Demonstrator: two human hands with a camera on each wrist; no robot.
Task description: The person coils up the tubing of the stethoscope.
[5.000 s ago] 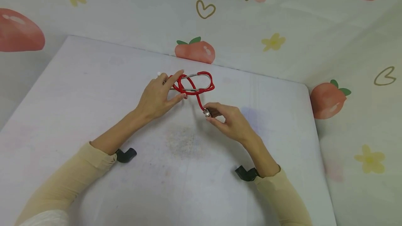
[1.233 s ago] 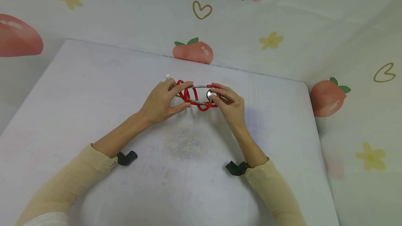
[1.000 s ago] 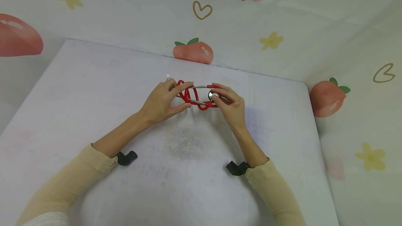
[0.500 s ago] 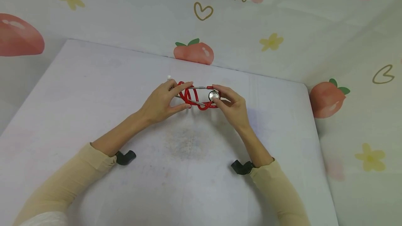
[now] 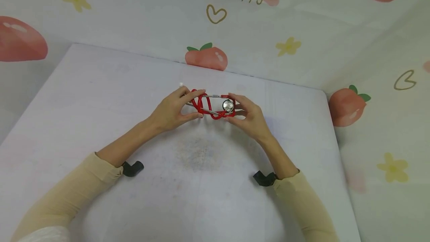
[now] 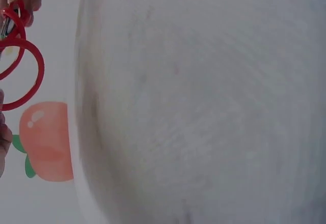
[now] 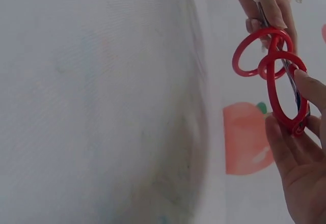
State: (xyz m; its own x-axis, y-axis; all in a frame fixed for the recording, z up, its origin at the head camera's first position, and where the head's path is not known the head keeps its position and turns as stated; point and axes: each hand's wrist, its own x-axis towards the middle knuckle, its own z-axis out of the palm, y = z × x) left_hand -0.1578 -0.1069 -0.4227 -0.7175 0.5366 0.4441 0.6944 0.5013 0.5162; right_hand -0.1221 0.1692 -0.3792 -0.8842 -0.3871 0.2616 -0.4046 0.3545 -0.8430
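Between the two hands is a stethoscope (image 5: 209, 111) with red tubing looped round its metal ear tubes. Its round silver chest piece (image 5: 227, 105) lies inside the right-hand loop. My left hand (image 5: 170, 109) grips the ear-tube end, thumb below and fingers above; one white ear tip (image 5: 181, 84) shows past the knuckles. My right hand (image 5: 250, 117) holds the other end, thumb at the lower side and fingers at the upper. In the right wrist view the red tubing (image 7: 272, 89) hangs in loops between both hands. The left wrist view catches only part of the red loops (image 6: 38, 74).
A white table (image 5: 201, 189) with faint stains lies beneath, its back edge against a wall sheet (image 5: 151, 18) printed with fruit and flowers. A second sheet stands at the right. Black angled pieces (image 5: 133, 168) are fixed at both wrists.
Five seconds ago the chest piece hung out on its tube in the right hand. Now it lies within the loop, and the right thumb has moved from it to the loop's lower side.
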